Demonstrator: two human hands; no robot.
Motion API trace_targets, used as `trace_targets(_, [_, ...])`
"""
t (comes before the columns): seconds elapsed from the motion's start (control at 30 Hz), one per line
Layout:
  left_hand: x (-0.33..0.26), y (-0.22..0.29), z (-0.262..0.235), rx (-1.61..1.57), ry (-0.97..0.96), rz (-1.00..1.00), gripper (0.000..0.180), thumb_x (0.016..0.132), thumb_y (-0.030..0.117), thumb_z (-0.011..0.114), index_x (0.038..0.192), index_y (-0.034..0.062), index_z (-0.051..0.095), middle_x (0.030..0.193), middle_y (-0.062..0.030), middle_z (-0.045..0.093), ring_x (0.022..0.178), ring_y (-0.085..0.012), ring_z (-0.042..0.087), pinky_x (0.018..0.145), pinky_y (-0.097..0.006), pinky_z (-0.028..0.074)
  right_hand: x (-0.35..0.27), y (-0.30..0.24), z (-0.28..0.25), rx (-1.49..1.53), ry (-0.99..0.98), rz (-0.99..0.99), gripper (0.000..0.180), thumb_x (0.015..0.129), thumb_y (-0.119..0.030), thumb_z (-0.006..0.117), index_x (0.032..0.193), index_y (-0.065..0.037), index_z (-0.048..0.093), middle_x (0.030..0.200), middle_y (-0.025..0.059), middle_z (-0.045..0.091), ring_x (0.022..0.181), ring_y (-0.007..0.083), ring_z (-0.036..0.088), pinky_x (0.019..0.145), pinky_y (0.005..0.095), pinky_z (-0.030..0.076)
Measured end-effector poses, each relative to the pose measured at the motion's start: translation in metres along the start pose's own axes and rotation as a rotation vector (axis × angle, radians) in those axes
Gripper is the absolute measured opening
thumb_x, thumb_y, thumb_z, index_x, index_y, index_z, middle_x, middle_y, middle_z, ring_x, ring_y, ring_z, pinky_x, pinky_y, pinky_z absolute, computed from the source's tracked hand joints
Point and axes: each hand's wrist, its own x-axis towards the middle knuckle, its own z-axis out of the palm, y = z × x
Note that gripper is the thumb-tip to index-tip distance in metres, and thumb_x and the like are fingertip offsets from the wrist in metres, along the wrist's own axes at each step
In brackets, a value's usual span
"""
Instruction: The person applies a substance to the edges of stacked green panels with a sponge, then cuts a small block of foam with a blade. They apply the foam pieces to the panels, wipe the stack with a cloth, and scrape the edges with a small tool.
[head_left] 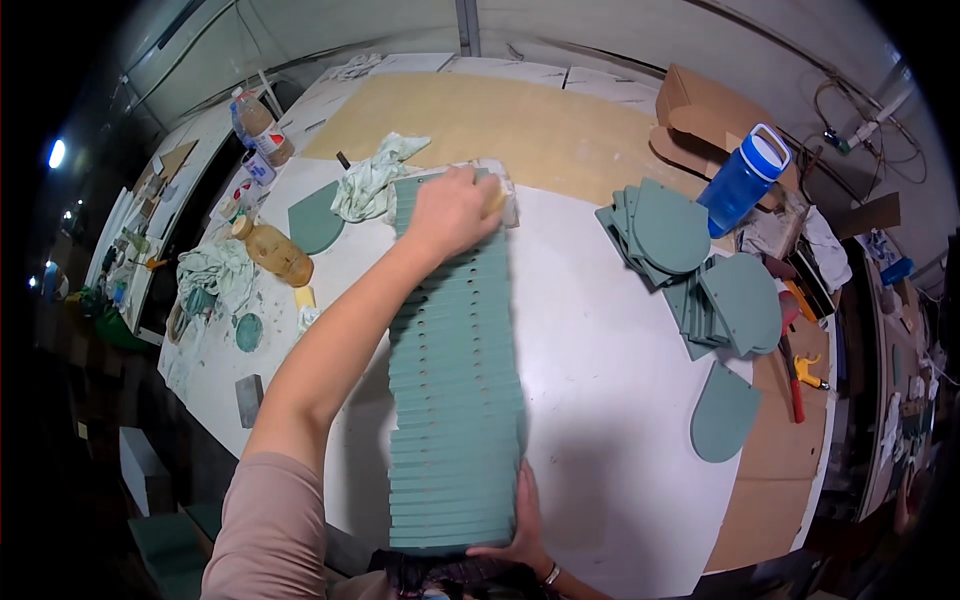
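A long row of thin green boards (455, 400), packed edge to edge with pairs of small holes, runs away from me along the table. My left hand (455, 212) reaches over its far end, palm down with the fingers curled. Beside those fingers shows a pale yellow piece (495, 198), perhaps a sponge, mostly covered by the hand. At the near right corner of the row my right hand (525, 520) rests against the boards, its thumb across the near end and its fingers stretched along the side. A whitish slab (510, 180) lies behind the far end.
Round-ended green panels (670, 230) are piled at the right, with one single panel (725, 412) nearer. Behind them stand a blue bottle (740, 185) and a cardboard box (700, 115). Left of the row are a crumpled cloth (375, 180), an amber bottle (272, 252) and a grey block (249, 400).
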Motion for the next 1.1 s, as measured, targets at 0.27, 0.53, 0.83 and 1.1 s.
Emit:
trace_targets(0.27, [0.027, -0.015, 0.012, -0.006, 0.039, -0.068, 0.037, 0.086, 0.035, 0.069, 0.117, 0.0161, 0.064, 0.096, -0.0165, 0.065, 0.091, -0.0349, 0.067, 0.076, -0.048, 0.054, -0.003, 0.009, 0.004, -0.002, 0.019, 0.016, 0.147, 0.056, -0.067, 0.088, 0.153, 0.012, 0.010, 0.160, 0.0316, 0.012, 0.149, 0.0443, 0.019, 0.120, 0.0500, 0.023])
trace_targets(0.53, [0.036, -0.026, 0.031, -0.017, 0.123, -0.111, 0.033, 0.086, 0.033, 0.067, 0.111, 0.0113, 0.064, 0.095, -0.0174, 0.066, 0.087, -0.0370, 0.066, 0.073, -0.050, 0.053, -0.004, 0.006, 0.006, 0.008, 0.011, 0.038, 0.145, 0.058, -0.069, 0.086, 0.153, 0.012, 0.011, 0.160, 0.0305, 0.013, 0.149, 0.0436, 0.019, 0.120, 0.0498, 0.024])
trace_targets(0.83, [0.027, -0.043, 0.013, 0.041, 0.019, -0.252, 0.042, 0.087, 0.034, 0.069, 0.125, 0.0173, 0.062, 0.104, -0.0178, 0.065, 0.097, -0.0362, 0.066, 0.081, -0.047, 0.053, -0.003, 0.009, 0.008, 0.058, 0.025, 0.035, 0.147, 0.057, -0.066, 0.088, 0.153, 0.011, 0.009, 0.161, 0.0299, 0.011, 0.150, 0.0433, 0.016, 0.121, 0.0489, 0.024])
trace_targets(1.1, [-0.022, -0.124, -0.017, 0.179, -0.009, -0.589, 0.040, 0.086, 0.035, 0.069, 0.121, 0.0185, 0.066, 0.103, -0.0145, 0.066, 0.099, -0.0332, 0.066, 0.080, -0.045, 0.055, -0.001, 0.003, 0.003, -0.049, -0.039, 0.040, 0.150, 0.054, -0.065, 0.090, 0.153, 0.011, 0.007, 0.160, 0.0303, 0.011, 0.149, 0.0438, 0.018, 0.120, 0.0505, 0.025])
